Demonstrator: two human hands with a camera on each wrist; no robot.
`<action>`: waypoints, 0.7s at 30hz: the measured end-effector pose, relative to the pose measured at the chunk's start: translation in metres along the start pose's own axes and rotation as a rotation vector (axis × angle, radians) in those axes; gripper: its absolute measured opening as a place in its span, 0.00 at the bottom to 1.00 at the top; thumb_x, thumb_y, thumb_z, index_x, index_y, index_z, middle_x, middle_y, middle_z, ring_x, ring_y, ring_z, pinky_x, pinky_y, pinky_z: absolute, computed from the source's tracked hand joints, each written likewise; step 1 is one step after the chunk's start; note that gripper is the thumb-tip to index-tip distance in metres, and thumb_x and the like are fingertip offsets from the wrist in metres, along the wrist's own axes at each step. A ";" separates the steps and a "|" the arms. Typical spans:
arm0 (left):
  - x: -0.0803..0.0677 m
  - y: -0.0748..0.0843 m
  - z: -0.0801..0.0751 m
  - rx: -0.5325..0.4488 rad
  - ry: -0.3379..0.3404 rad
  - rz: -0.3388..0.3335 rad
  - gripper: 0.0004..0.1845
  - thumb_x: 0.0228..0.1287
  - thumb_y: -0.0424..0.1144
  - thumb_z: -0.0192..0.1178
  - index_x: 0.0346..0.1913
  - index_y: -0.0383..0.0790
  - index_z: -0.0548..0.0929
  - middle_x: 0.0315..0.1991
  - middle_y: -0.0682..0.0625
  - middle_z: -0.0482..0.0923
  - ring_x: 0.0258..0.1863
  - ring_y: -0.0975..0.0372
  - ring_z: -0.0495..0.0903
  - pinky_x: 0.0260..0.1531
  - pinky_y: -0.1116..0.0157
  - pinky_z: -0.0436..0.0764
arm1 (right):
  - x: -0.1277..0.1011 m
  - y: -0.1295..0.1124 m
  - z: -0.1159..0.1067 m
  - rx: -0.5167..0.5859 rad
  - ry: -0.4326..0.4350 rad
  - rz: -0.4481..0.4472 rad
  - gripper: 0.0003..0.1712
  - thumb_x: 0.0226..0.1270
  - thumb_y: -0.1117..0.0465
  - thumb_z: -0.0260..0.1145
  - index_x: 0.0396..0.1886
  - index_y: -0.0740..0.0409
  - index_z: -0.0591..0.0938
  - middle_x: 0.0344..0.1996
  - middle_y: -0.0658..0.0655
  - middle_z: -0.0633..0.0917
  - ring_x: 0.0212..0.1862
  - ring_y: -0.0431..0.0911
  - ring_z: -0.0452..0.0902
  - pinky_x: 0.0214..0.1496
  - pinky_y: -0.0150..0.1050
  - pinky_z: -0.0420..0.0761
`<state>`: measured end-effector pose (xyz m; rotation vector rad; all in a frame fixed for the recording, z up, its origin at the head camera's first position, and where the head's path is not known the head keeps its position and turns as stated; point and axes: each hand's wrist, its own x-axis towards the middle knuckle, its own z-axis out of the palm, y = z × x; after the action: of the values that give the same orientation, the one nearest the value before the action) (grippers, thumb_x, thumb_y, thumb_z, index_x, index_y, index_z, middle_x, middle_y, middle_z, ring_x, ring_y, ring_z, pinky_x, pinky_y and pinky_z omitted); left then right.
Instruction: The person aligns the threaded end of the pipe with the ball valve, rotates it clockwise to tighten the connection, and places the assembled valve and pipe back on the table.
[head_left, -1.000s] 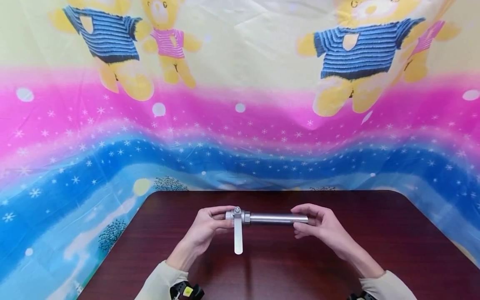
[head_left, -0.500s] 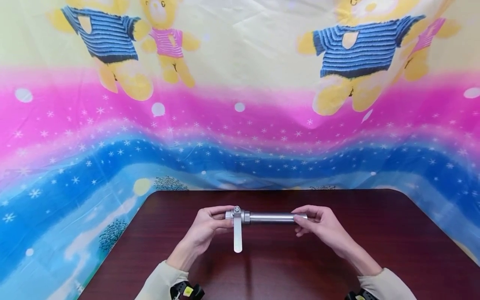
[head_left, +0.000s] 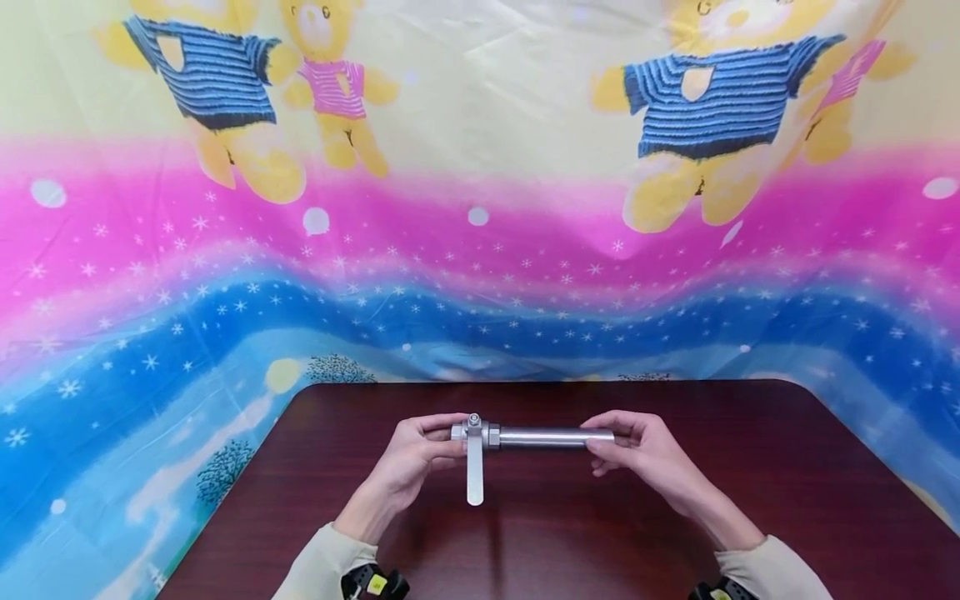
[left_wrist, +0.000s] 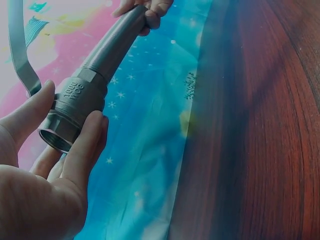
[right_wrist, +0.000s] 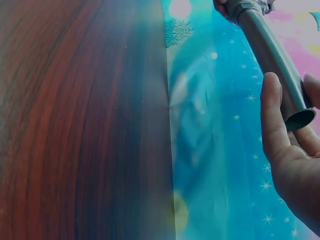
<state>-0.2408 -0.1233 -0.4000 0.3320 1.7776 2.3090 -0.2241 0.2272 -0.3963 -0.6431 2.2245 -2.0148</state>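
Your left hand [head_left: 415, 454] holds the fat end of the metal valve [head_left: 474, 433]. In the left wrist view your thumb [left_wrist: 27, 112] sits on one side of the valve [left_wrist: 75, 107] and your fingers [left_wrist: 87, 142] curl round the other side, so it is pinched between them. Your right hand [head_left: 637, 450] holds the far end of the pipe [head_left: 551, 436]. In the right wrist view your thumb [right_wrist: 272, 107] lies along the pipe [right_wrist: 272, 55] near its open mouth, and the other fingers wrap behind it.

The valve and the pipe are joined into one long piece. It lies flat, going from left to right across your body, and it reaches from one hand to the other. Each hand has its own end, so neither hand is closer than the other. The piece looks lifted a little above the counter [head_left: 555, 533], not resting on it, but you cannot be sure from the head view.

A flat handle [head_left: 475, 475] sticks out from the valve and points back toward you. It hangs just beside your left hand, between your two hands, and no finger touches it. Your left hand is the near one to that handle.

Past the counter hangs a bright cloth [head_left: 480, 250] with bears on it
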 end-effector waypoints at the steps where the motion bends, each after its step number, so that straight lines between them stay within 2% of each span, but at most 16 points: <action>1: 0.000 0.000 0.000 -0.003 0.002 0.000 0.28 0.60 0.18 0.65 0.65 0.18 0.77 0.48 0.36 0.88 0.42 0.57 0.90 0.49 0.55 0.88 | 0.000 0.000 0.000 -0.001 0.002 0.001 0.21 0.73 0.66 0.71 0.58 0.77 0.80 0.41 0.63 0.88 0.38 0.54 0.89 0.45 0.53 0.89; 12: 0.002 -0.002 0.001 -0.020 0.022 -0.010 0.27 0.59 0.16 0.66 0.63 0.20 0.80 0.48 0.36 0.87 0.42 0.55 0.90 0.52 0.50 0.86 | 0.000 0.005 0.001 -0.013 0.009 0.005 0.22 0.72 0.66 0.72 0.61 0.74 0.80 0.45 0.63 0.87 0.37 0.53 0.88 0.44 0.52 0.89; 17: 0.003 -0.001 0.001 -0.012 0.016 -0.004 0.27 0.59 0.17 0.66 0.63 0.20 0.80 0.48 0.36 0.88 0.42 0.56 0.90 0.49 0.53 0.88 | 0.001 0.004 0.001 -0.031 0.009 -0.002 0.21 0.73 0.66 0.72 0.59 0.73 0.81 0.41 0.61 0.87 0.36 0.52 0.87 0.43 0.50 0.90; 21: 0.003 -0.001 0.001 -0.007 0.020 -0.006 0.27 0.58 0.17 0.66 0.63 0.20 0.80 0.48 0.37 0.88 0.42 0.56 0.90 0.48 0.54 0.88 | 0.001 0.004 0.001 -0.026 0.006 -0.008 0.21 0.72 0.66 0.72 0.59 0.73 0.80 0.44 0.63 0.87 0.37 0.52 0.87 0.43 0.50 0.90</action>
<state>-0.2436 -0.1213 -0.4003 0.3032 1.7773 2.3220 -0.2257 0.2261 -0.3998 -0.6504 2.2585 -1.9972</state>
